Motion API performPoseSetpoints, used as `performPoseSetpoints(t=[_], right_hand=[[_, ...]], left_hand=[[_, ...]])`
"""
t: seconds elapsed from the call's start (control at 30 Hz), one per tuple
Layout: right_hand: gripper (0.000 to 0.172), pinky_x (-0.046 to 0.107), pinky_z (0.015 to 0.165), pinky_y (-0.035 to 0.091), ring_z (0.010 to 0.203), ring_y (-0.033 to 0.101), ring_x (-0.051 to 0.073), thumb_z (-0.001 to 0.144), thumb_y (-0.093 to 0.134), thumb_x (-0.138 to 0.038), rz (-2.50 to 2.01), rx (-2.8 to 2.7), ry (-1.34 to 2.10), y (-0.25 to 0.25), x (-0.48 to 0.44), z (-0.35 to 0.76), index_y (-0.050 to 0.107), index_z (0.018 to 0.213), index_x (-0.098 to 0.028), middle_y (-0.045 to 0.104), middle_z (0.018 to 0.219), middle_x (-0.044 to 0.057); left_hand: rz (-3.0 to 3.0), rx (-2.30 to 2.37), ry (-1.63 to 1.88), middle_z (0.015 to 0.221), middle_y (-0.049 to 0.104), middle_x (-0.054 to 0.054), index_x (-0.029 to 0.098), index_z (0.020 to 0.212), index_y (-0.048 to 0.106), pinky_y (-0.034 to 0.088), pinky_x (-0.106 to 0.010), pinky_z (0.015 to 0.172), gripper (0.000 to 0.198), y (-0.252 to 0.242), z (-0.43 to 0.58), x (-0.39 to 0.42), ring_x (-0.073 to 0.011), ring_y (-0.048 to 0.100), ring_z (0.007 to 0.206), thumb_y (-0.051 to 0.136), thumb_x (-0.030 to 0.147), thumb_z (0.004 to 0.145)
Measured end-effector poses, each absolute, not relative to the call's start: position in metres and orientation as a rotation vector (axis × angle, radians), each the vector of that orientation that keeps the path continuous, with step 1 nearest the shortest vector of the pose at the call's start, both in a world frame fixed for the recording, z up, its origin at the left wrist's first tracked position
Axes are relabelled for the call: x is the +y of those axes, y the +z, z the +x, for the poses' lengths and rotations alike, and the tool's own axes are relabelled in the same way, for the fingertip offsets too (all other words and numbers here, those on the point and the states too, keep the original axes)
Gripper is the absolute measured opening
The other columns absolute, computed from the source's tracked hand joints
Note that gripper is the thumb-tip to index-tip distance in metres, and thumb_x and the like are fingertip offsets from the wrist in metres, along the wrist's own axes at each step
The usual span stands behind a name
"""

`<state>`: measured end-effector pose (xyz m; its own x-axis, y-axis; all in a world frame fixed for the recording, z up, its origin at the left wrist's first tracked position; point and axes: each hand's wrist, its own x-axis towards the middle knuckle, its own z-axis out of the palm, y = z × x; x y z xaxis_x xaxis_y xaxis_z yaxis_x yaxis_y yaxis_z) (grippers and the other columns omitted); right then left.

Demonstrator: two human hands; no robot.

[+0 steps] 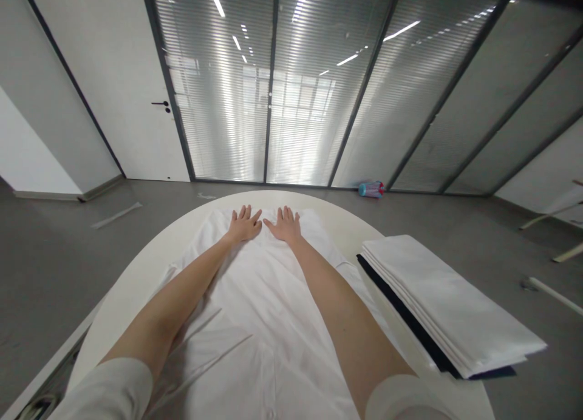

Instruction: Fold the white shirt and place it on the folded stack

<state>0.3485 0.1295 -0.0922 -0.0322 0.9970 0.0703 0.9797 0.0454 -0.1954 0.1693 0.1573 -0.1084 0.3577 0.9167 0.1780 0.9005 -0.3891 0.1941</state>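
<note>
"How are the left hand (245,226) and right hand (284,227) held?"
"Both are laid flat, fingers spread, nothing gripped."
"On what?"
"A white shirt (268,286), spread over the table (136,268), softly creased, its button strip (269,380) shown; folded cloth (441,304) is stacked at right."

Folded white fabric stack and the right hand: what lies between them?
In the head view, between the right hand and the folded white fabric stack lie part of the spread white shirt, then a strip of the white tabletop.
</note>
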Motion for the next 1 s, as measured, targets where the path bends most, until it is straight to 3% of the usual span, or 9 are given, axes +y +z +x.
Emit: performPoseSetpoints(t=[0.23, 0.4, 0.5, 0.63, 0.77, 0.87, 1.0], right_hand=[[0.106, 0.051, 0.123, 0.002, 0.154, -0.002, 0.027, 0.090, 0.020, -0.080, -2.293, -2.054, 0.332, -0.083, 0.138, 0.341, 0.006, 0.159, -0.001, -0.004, 0.166, 0.017], [0.097, 0.050, 0.123, 0.003, 0.155, 0.001, 0.027, 0.095, 0.020, -0.073, -2.178, -2.084, 0.278, -0.085, 0.142, 0.346, 0.011, 0.159, -0.001, 0.003, 0.166, 0.018], [0.083, 0.047, 0.123, 0.008, 0.155, 0.006, 0.026, 0.100, 0.019, -0.065, -2.061, -2.086, 0.323, -0.078, 0.138, 0.361, 0.018, 0.159, -0.005, 0.009, 0.166, 0.016], [0.066, 0.038, 0.122, 0.018, 0.152, 0.022, 0.023, 0.105, 0.025, -0.051, -1.920, -2.028, 0.225, -0.060, 0.115, 0.387, 0.031, 0.156, -0.010, 0.030, 0.162, 0.013], [0.047, 0.029, 0.117, 0.030, 0.139, 0.045, 0.020, 0.102, 0.042, -0.037, -1.910, -2.023, 0.168, -0.040, 0.078, 0.415, 0.053, 0.143, -0.015, 0.053, 0.147, 0.010], [0.036, 0.029, 0.110, 0.038, 0.129, 0.056, 0.022, 0.099, 0.046, -0.025, -2.011, -1.975, 0.200, -0.027, 0.054, 0.436, 0.066, 0.127, -0.015, 0.065, 0.134, 0.011], [0.031, 0.030, 0.101, 0.046, 0.119, 0.064, 0.025, 0.097, 0.047, -0.019, -2.086, -1.925, 0.239, -0.015, 0.027, 0.456, 0.073, 0.113, -0.013, 0.071, 0.121, 0.013]], left_hand=[[2.534, 1.720, 0.138, 0.166, 0.012, -0.017, 0.030, 0.160, 0.023, 0.012, -0.070, 0.114, 0.063, -0.100, 0.170, 0.163, -0.0392, 0.011, 0.153, 0.027, 0.054, 0.101], [2.565, 1.606, 0.145, 0.166, 0.011, -0.019, 0.028, 0.159, 0.024, 0.013, -0.072, 0.113, 0.070, -0.093, 0.163, 0.165, -0.0391, 0.009, 0.153, 0.033, 0.060, 0.098], [2.631, 1.555, 0.286, 0.166, 0.013, -0.017, 0.022, 0.157, 0.030, 0.014, -0.068, 0.116, 0.066, -0.083, 0.156, 0.151, -0.0365, 0.010, 0.153, 0.035, 0.055, 0.100], [2.841, 1.275, 0.583, 0.158, 0.038, -0.011, 0.020, 0.143, 0.053, 0.017, -0.056, 0.122, 0.048, -0.061, 0.152, 0.096, -0.0306, 0.021, 0.152, 0.038, 0.040, 0.102], [2.914, 0.692, 0.641, 0.132, 0.065, -0.012, 0.018, 0.123, 0.066, 0.041, -0.043, 0.111, 0.033, -0.032, 0.167, -0.009, -0.0265, 0.055, 0.129, 0.050, 0.033, 0.099], [2.888, 0.200, 0.460, 0.120, 0.070, -0.010, 0.018, 0.121, 0.065, 0.048, -0.034, 0.099, 0.028, -0.014, 0.191, -0.097, -0.0216, 0.065, 0.111, 0.055, 0.030, 0.098], [2.949, -0.206, 0.216, 0.123, 0.069, -0.006, 0.020, 0.115, 0.067, 0.051, -0.034, 0.088, 0.023, -0.011, 0.222, -0.184, -0.0215, 0.067, 0.103, 0.061, 0.028, 0.095]])
